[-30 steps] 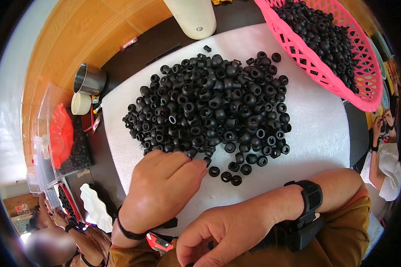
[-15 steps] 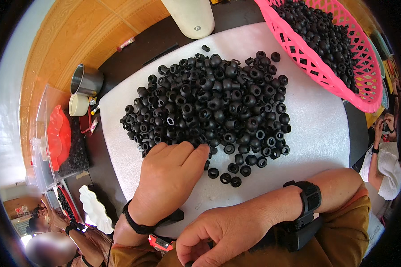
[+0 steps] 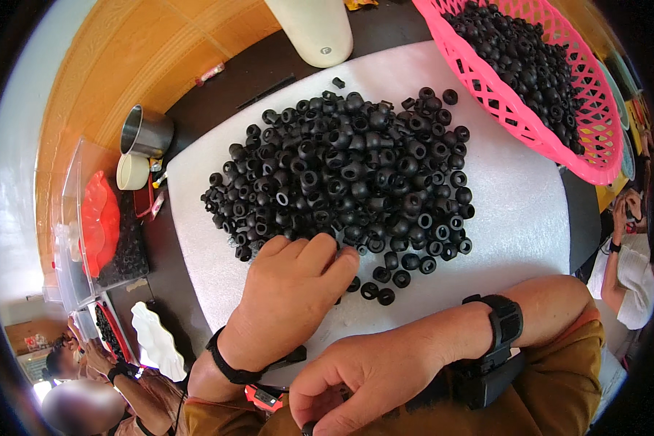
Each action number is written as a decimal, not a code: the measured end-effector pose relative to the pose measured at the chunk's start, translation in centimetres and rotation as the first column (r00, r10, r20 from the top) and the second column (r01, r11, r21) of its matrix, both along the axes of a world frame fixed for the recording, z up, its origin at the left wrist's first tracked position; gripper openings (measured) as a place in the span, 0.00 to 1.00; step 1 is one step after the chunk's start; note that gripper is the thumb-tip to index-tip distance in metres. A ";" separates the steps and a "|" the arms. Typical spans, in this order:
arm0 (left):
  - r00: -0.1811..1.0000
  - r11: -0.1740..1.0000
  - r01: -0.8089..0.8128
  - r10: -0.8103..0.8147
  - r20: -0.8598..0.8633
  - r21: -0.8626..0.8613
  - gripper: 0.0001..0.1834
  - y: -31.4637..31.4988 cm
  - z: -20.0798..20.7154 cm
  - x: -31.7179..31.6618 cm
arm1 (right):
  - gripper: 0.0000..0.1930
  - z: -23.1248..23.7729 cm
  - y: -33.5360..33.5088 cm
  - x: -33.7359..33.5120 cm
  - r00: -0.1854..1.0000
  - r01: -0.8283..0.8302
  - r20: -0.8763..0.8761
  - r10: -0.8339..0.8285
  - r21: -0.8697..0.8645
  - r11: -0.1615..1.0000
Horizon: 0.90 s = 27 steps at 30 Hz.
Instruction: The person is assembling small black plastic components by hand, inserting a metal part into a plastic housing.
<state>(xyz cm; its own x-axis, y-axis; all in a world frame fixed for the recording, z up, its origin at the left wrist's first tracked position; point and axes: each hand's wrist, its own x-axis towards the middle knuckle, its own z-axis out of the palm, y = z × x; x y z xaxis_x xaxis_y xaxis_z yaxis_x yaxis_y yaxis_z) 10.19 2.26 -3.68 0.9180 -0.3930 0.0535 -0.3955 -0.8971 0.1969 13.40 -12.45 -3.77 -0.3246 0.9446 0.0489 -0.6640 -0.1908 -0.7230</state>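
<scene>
A heap of small black hollow rings [image 3: 356, 163], round with open holes, covers the middle of a white foam sheet [image 3: 512, 243]. My left hand [image 3: 287, 287] is at the heap's near edge, palm down, its fingers curled among the rings. The fingertips are hidden, so what they hold cannot be made out. Several loose rings [image 3: 386, 296] lie just right of that hand. Close to my body, my right hand [image 3: 370, 378] is closed in a pinch. A small black piece [image 3: 308, 429] shows between its fingers at the lower edge, mostly covered.
A pink lattice basket [image 3: 479, 94] full of black pieces stands at the far right. A white container [image 3: 316, 33] stands behind the sheet. Leftward are a steel cup [image 3: 147, 131], a cream cup [image 3: 132, 172] and a clear box. Other people sit at both sides.
My left hand has shifted slightly right along the heap's near edge, now covering a spot where loose rings lay. My right hand stays almost in place, still pinched.
</scene>
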 end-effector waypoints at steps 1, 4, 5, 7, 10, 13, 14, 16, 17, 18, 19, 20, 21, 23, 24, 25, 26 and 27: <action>1.000 1.000 -0.006 0.006 0.003 0.001 0.11 0.2 0.0 0.1 | 0.13 -0.8 0.3 -0.3 1.000 -0.015 -0.025 0.017 0.051 0.999; 0.999 1.000 -0.008 0.007 -0.032 -0.015 0.12 0.8 0.5 -0.1 | 0.14 -0.2 0.3 0.2 0.999 0.025 -0.042 -0.024 0.044 0.999; 0.999 0.987 -0.051 0.053 0.006 -0.153 0.12 1.2 0.3 -0.2 | 0.14 0.2 0.0 0.9 0.994 0.105 -0.032 -0.105 -0.022 0.994; 0.985 0.869 -0.167 0.168 -0.040 -0.466 0.13 2.0 1.0 -0.7 | 0.12 1.5 -0.6 2.1 0.968 0.231 -0.069 -0.240 -0.121 0.965; 0.956 0.562 -0.286 0.219 -0.194 -0.776 0.14 3.6 2.0 -1.7 | 0.09 0.6 -0.5 3.3 0.772 0.547 -0.190 -0.607 -0.287 0.786; 0.936 0.280 -0.315 0.248 -0.248 -0.907 0.14 3.5 1.8 -2.6 | 0.08 -0.3 -0.1 4.4 0.701 0.622 -0.211 -0.682 -0.288 0.728; 0.937 0.274 -0.309 0.254 -0.242 -0.911 0.14 3.4 1.6 -2.7 | 0.08 -0.3 0.0 4.6 0.642 0.653 -0.242 -0.727 -0.324 0.685; 0.942 0.263 -0.272 0.272 -0.199 -0.926 0.16 3.3 1.4 -2.7 | 0.08 -0.2 0.2 4.7 0.655 0.652 -0.216 -0.724 -0.324 0.686; 0.941 0.254 -0.268 0.277 -0.196 -0.929 0.16 3.4 1.3 -2.7 | 0.09 -0.2 0.3 4.6 0.654 0.675 -0.159 -0.740 -0.320 0.665; 0.939 0.298 -0.266 0.296 -0.177 -0.917 0.16 3.5 1.2 -2.6 | 0.11 -0.1 0.4 4.5 0.651 0.697 -0.101 -0.752 -0.313 0.645; 0.936 0.342 -0.267 0.315 -0.157 -0.901 0.15 3.6 1.2 -2.5 | 0.11 -0.2 0.4 4.5 0.658 0.693 -0.093 -0.747 -0.314 0.649; 0.935 0.335 -0.263 0.320 -0.154 -0.905 0.15 3.8 1.3 -2.4 | 0.12 -0.2 0.4 4.5 0.659 0.692 -0.089 -0.747 -0.316 0.649; 0.943 0.407 -0.251 0.307 -0.127 -0.878 0.15 3.9 1.4 -2.2 | 0.12 -0.3 0.4 4.5 0.661 0.691 -0.086 -0.745 -0.319 0.649; 0.950 0.474 -0.236 0.296 -0.099 -0.848 0.15 3.9 1.6 -2.0 | 0.11 -0.4 0.4 4.5 0.668 0.689 -0.072 -0.741 -0.317 0.652; 0.948 0.491 -0.226 0.308 -0.074 -0.841 0.16 3.9 1.7 -1.9 | 0.11 -0.4 0.4 4.5 0.669 0.690 -0.066 -0.741 -0.315 0.651; 0.946 0.509 -0.216 0.319 -0.050 -0.833 0.17 3.8 1.8 -1.9 | 0.11 -0.4 0.3 4.5 0.671 0.690 -0.061 -0.739 -0.315 0.652; 0.946 0.508 -0.215 0.321 -0.049 -0.834 0.17 3.8 1.9 -1.9 | 0.11 -0.4 0.3 4.5 0.676 0.686 -0.056 -0.735 -0.314 0.656; 0.936 0.535 -0.225 0.351 -0.028 -0.814 0.18 3.9 1.9 -2.0 | 0.10 -0.4 0.3 4.5 0.681 0.683 -0.050 -0.730 -0.314 0.659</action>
<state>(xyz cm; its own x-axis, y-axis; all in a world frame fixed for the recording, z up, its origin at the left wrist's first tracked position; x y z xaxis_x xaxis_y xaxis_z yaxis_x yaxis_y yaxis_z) 8.21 6.14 -1.73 0.9332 0.1529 0.3251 -0.2217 -0.4672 0.8559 17.88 -12.11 -4.20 0.4371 0.8684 -0.2342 -0.7726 0.2292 -0.5921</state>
